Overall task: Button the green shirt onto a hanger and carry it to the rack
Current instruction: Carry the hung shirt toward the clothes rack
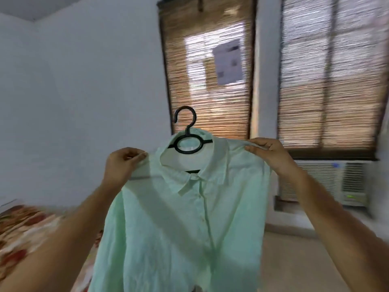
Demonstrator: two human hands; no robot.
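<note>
A pale green shirt (pixel 189 224) hangs in the air in front of me on a black plastic hanger (pixel 187 142), its front placket closed down the middle. The hanger's hook sticks up above the collar, free of any rail. My left hand (pixel 124 163) pinches the shirt's left shoulder. My right hand (pixel 271 154) pinches the right shoulder, a little higher. Both arms are stretched forward. No rack is in view.
A bed with a floral cover (pixel 23 228) lies at the lower left. Two windows with bamboo blinds (pixel 210 81) fill the far wall, one with a paper sheet (pixel 228 62) on it. An air conditioner unit (pixel 334 182) sits under the right window. Pale floor at the lower right.
</note>
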